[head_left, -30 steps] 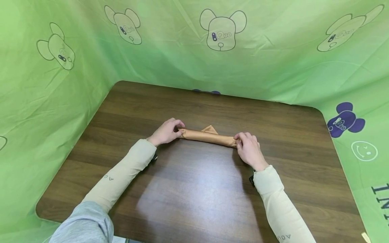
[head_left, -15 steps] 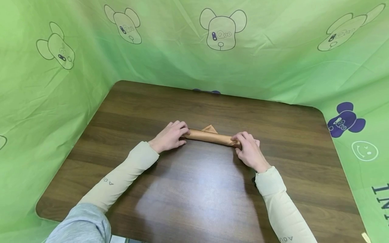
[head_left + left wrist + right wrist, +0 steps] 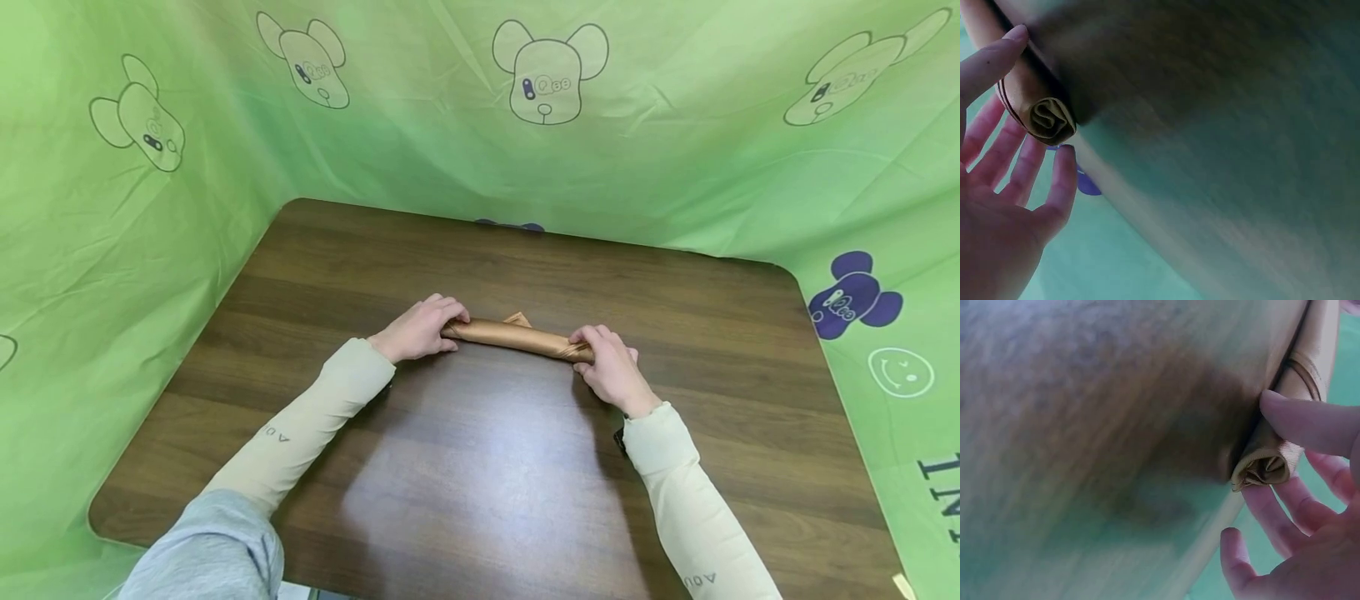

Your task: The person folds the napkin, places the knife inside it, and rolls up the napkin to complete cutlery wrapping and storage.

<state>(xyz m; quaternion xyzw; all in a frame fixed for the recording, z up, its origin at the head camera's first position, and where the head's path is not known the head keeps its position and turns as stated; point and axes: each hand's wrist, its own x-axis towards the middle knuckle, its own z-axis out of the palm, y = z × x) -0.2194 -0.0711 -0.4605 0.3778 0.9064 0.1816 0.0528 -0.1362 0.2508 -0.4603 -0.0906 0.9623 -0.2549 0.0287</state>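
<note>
A shiny copper-brown cloth, rolled into a long tube, lies crosswise near the middle of the table. A small loose corner sticks out behind it. My left hand holds the left end, thumb on the near side and fingers over the far side. In the left wrist view the spiral end of the roll shows between thumb and fingers. At the other end, my right hand grips the roll the same way. The right wrist view shows its folded open end below the thumb.
The dark wood-grain table has rounded corners and reflects light in front of the roll. Green printed fabric hangs behind it and along both sides. A small pale piece is at the table's right front edge.
The left hand has shifted its hold from the tip of the roll to around its end. The loose corner behind the roll shows smaller now. The right hand has moved only slightly.
</note>
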